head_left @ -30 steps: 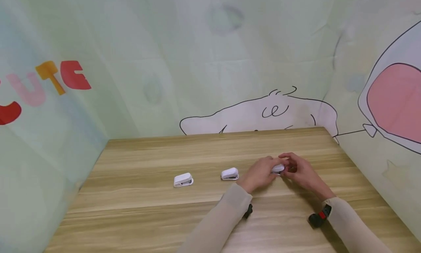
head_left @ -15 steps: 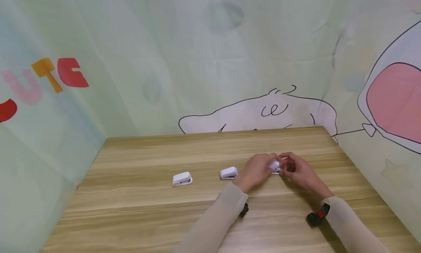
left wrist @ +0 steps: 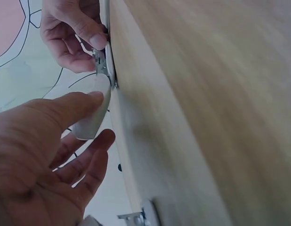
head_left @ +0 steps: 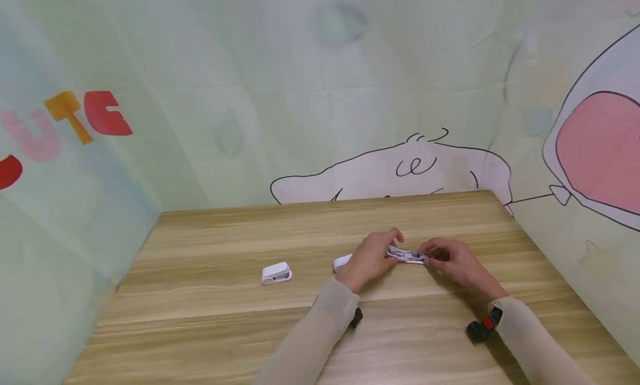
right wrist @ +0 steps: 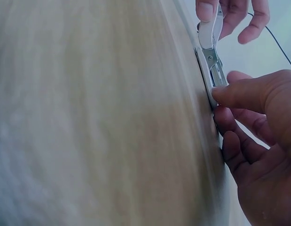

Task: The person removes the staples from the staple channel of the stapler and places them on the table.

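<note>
Your left hand [head_left: 371, 258] pinches the smooth, rounded white cover [left wrist: 92, 114] of the stapler [head_left: 408, 256], other fingers loosely spread, and your right hand [head_left: 456, 263] pinches the base end [right wrist: 209, 88] (metal innards [right wrist: 211, 58] on show). It's splayed open low over the wood-grain table [head_left: 225, 329], maybe touching, hard to tell. Two chunky white staplers [head_left: 276, 273] sit off left.

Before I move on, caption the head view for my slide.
Left hand and right hand hold an unfolded white stapler; two other staplers sit farther left on the table.
</note>
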A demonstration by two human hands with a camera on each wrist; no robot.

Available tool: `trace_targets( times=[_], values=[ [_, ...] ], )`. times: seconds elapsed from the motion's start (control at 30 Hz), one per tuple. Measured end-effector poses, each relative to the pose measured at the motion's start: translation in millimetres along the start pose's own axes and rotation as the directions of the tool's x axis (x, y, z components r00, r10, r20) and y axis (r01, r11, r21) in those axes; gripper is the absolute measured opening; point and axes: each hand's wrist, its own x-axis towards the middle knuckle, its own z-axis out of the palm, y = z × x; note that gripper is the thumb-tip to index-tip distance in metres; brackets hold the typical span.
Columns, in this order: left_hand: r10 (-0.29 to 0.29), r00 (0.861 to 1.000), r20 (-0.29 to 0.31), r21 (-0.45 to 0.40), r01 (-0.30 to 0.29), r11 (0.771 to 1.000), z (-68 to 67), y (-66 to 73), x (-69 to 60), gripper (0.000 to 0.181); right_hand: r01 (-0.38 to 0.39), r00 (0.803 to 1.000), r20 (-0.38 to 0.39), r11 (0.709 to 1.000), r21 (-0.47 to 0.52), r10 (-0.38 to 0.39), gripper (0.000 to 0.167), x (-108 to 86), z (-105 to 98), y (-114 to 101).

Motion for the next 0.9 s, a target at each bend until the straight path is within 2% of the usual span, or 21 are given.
trace_targets(
  times=[0.17, 0.3, 0.43, 0.67, 0.9],
  values=[
    [-0.002, 1.0, -0.001, 0.059, 0.003, 0.998, -0.2, 0.2, 1.9, 0.04, 0.094, 0.995, 0.016, 0.995, -0.02, -0.094, 0.024, 1.6, 0.3, 2.3],
    [0.0, 1.0, 0.004, 0.068, 0.0, 0.998, -1.2, 0.9, 2.5, 0.04, 0.147, 0.989, 0.009, 0.986, -0.072, -0.147, 0.022, 2.7, 2.9, 3.8],
    [0.009, 1.0, 0.003, 0.081, -0.009, 0.997, -1.6, 1.4, 2.8, 0.04, 0.134, 0.991, 0.002, 0.987, -0.091, -0.134, 0.02, 2.6, 3.8, 4.0],
    [0.021, 1.0, 0.009, 0.081, -0.022, 0.996, -2.2, 2.7, 2.9, 0.041, 0.089, 0.996, -0.017, 0.995, -0.041, -0.09, 0.014, 0.0, 3.8, 3.1],
    [0.045, 0.999, 0.002, 0.1, -0.045, 0.994, -0.9, 2.5, 4.1, 0.041, 0.073, 0.991, -0.106, 0.997, -0.039, -0.077, 0.014, -2.5, 5.9, 3.1]
  ],
)
